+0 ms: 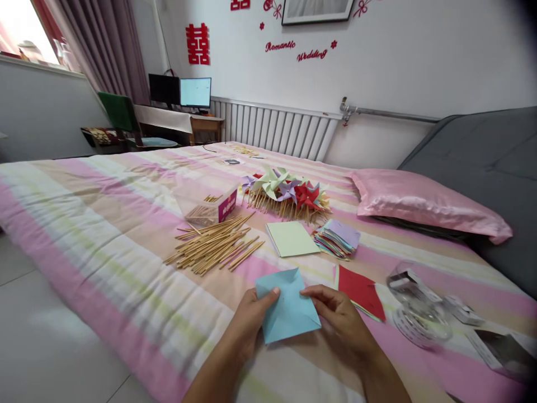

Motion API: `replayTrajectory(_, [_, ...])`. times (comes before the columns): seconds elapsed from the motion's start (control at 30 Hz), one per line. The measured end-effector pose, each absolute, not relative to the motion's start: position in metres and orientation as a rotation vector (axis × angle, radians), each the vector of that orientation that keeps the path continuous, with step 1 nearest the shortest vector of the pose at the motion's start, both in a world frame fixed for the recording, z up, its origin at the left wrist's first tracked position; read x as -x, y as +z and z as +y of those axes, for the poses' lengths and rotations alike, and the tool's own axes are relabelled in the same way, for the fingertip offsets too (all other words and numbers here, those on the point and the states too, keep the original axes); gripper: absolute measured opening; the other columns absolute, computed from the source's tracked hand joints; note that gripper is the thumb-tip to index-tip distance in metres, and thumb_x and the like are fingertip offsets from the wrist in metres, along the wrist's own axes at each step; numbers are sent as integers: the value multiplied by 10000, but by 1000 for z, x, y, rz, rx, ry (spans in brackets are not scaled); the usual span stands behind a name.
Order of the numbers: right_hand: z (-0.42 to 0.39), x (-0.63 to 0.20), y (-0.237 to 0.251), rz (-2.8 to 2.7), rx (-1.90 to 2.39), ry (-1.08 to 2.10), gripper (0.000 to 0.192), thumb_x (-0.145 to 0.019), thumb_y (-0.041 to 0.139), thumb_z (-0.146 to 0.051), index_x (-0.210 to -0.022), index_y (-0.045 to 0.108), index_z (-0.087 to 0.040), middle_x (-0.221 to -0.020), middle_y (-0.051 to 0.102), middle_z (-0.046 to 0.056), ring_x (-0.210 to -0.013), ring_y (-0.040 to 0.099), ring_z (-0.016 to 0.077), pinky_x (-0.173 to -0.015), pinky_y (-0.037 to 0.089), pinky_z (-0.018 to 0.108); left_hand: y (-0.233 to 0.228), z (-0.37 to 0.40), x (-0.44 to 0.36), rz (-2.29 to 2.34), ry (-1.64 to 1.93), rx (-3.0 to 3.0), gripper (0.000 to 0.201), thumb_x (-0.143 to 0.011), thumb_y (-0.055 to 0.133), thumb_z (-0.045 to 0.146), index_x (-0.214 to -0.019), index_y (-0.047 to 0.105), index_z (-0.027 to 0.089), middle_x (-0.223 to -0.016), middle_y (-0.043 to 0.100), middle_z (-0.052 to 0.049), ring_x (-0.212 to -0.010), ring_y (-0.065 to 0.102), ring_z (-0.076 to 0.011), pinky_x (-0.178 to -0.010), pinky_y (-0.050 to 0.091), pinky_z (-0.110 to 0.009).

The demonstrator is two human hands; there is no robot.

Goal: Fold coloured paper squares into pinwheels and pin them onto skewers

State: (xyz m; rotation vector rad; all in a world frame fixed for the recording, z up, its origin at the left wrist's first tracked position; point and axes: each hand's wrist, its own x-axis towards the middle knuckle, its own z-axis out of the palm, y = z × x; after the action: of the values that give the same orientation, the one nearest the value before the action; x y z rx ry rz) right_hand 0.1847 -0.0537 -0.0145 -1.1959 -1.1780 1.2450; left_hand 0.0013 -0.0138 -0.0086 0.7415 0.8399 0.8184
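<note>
We cannot read the clear crumpled plastic wrappers (pixel 419 313), which are blurred, to the right of the light blue folded paper square (pixel 287 305). Our left hand (pixel 247 322) and right hand (pixel 339 316) hold this smooth creased paper from both sides, fingers pinching its edges, low over the striped pink bed cover (pixel 104 224). Thin wooden sticks (pixel 213 246) lie behind it.

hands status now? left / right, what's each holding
Left hand: closed on the left edge of the blue paper.
Right hand: closed, pinching the same blue paper at its right edge.
</note>
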Motion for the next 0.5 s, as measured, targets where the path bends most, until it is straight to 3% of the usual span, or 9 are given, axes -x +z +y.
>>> replayTrajectory(0.27, [-60, -204, -8, -1569, 1200, 1244, 120, -797, 650, -284, -852, 723, -207, -857, 668, 33, -797, 586, 146, -732, 433, 248, -1, -13, -2, 900, 675, -786, 355, -590, 795, 413, -718, 698, 96, -644, 709, -77, -527, 602, -145, -534, 469, -234])
replayTrajectory(0.5, [-62, -203, 2, -1629, 1235, 1250, 147, -808, 632, -309, -832, 717, -192, -827, 680, 38, -783, 601, 160, -726, 448, 271, -4, -9, -3, 908, 641, -839, 356, -606, 769, 458, -670, 690, 117, -606, 688, -50, -499, 590, -142, -505, 445, -233])
